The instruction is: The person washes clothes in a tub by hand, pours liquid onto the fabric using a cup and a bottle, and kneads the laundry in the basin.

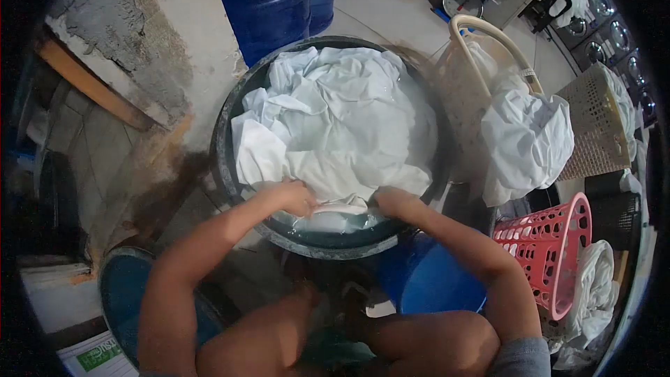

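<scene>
A large round dark tub [227, 146] holds water and a heap of wet white cloth [342, 112], which fills most of it and rises in folds toward the far rim. At the near side of the tub, my left hand [299, 197] is closed on an edge of the cloth. My right hand [395, 202] grips the same edge a little to the right, knuckles up. Between the two hands runs a bunched fold of fabric just over the water. My fingertips are partly hidden by the cloth and water.
Blue water jugs [272, 10] stand behind the tub. To the right are a beige basket [453, 77] with white fabric [527, 139] hanging out and a pink basket [548, 251]. A blue bucket [440, 279] is by my right knee, a teal drum [125, 300] at my left.
</scene>
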The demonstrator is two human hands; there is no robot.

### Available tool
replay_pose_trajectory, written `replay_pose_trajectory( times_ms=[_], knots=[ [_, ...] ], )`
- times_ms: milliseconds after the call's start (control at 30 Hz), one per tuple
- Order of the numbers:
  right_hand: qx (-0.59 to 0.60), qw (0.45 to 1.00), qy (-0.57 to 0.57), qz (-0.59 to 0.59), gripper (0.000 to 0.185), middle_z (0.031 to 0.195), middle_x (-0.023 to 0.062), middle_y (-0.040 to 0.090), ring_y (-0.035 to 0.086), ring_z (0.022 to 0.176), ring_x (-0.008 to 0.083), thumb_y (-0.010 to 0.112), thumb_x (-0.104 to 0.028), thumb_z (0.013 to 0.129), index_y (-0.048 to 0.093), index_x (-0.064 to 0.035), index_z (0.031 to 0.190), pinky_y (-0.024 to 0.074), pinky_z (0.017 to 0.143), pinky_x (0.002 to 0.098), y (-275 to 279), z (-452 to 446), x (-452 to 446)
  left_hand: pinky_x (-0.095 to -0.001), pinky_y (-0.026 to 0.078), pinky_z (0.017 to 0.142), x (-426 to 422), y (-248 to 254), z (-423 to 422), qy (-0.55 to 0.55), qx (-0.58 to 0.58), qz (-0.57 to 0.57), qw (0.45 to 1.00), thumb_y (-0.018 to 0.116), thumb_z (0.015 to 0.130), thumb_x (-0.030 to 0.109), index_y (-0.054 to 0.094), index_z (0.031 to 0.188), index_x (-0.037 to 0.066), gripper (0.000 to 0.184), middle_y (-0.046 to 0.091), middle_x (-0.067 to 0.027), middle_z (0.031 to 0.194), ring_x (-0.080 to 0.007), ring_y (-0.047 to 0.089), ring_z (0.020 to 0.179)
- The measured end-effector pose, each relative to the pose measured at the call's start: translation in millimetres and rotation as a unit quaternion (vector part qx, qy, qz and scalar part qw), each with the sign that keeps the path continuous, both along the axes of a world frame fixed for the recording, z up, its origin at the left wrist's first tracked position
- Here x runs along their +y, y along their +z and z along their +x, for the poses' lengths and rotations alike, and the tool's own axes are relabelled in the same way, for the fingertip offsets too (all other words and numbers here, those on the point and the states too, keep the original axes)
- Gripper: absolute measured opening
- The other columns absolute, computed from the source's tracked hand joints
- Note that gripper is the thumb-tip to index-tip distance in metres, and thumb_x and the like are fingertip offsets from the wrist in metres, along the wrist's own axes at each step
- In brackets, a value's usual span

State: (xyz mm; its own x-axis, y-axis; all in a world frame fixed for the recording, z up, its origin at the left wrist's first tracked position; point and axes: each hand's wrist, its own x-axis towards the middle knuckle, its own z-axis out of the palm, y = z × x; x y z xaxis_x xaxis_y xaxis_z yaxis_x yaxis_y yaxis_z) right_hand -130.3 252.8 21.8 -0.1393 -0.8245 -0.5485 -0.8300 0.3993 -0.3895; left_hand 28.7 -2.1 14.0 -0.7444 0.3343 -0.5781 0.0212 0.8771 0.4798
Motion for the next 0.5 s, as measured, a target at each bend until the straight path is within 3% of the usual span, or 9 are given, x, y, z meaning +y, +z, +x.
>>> replay_pose_trajectory(
  times_ms=[67,167,233,300,333,433,500],
  knots=[
    [0.000,0.999,-0.026,0.037,0.024,0.096,0.0174,0.068,0.065,0.093,0.0340,0.056,-0.022,0.084,0.069,-0.0067,0.096,0.0492,0.083,0.0438,2.3,3.1,-1.6,-0.0433,0.047,0.087,7.5,1.8,-5.1,0.023,-0.028,0.014,0.999,0.058,0.079,0.033,0.069,0.105,0.019,0.032,0.066,-0.0146,0.105,-0.0320,0.059,0.104],
    [0.043,0.996,-0.013,0.072,0.023,0.097,0.0172,0.068,0.066,0.086,0.0353,0.055,-0.021,0.084,0.068,-0.0056,0.096,0.0513,0.079,0.0442,12.2,9.3,-3.7,-0.0424,0.049,0.083,11.4,-54.5,2.7,0.058,0.046,0.000,0.997,0.057,0.078,0.030,0.068,0.104,0.011,0.034,0.067,-0.0166,0.099,-0.0333,0.064,0.091],
    [0.068,0.994,-0.002,0.082,0.023,0.095,0.0167,0.068,0.067,0.083,0.0351,0.054,-0.020,0.084,0.067,-0.0058,0.096,0.0521,0.077,0.0439,-7.0,8.1,2.5,-0.0436,0.049,0.081,20.4,-23.6,2.8,0.002,-0.024,-0.052,0.998,0.054,0.080,0.022,0.065,0.109,0.014,0.032,0.067,-0.0154,0.101,-0.0329,0.065,0.091],
    [0.086,0.987,0.100,0.096,0.023,0.095,0.0161,0.068,0.067,0.085,0.0339,0.054,-0.019,0.084,0.066,-0.0079,0.100,0.0522,0.077,0.0434,2.2,10.1,2.9,-0.0442,0.050,0.076,23.4,-22.0,4.9,-0.086,-0.068,-0.113,0.987,0.053,0.080,0.017,0.066,0.107,0.012,0.030,0.068,-0.0148,0.100,-0.0339,0.065,0.087],
    [0.095,0.979,0.150,0.103,0.024,0.094,0.0159,0.068,0.067,0.087,0.0333,0.054,-0.018,0.083,0.065,-0.0089,0.102,0.0523,0.077,0.0432,6.0,10.7,2.6,-0.0438,0.051,0.077,25.4,-21.1,7.9,-0.079,-0.063,-0.106,0.989,0.055,0.080,0.018,0.066,0.106,0.012,0.030,0.068,-0.0148,0.101,-0.0333,0.065,0.088],
    [0.052,0.995,0.051,0.072,0.030,0.101,0.0217,0.065,0.065,0.092,0.0345,0.053,-0.028,0.087,0.066,-0.0068,0.104,0.0514,0.079,0.0450,-9.7,8.9,14.2,-0.0430,0.050,0.079,30.1,15.1,15.5,-0.063,-0.051,-0.058,0.995,0.060,0.078,0.020,0.067,0.106,0.011,0.030,0.068,-0.0132,0.102,-0.0319,0.064,0.091],
    [0.024,0.999,0.044,0.010,0.031,0.102,0.0217,0.063,0.064,0.093,0.0358,0.056,-0.029,0.088,0.063,-0.0115,0.112,0.0511,0.080,0.0451,38.7,9.1,18.9,-0.0425,0.050,0.080,30.3,26.1,21.5,-0.043,-0.053,-0.075,0.995,0.062,0.079,0.022,0.067,0.108,0.012,0.031,0.067,-0.0125,0.102,-0.0321,0.064,0.091]
  ],
)
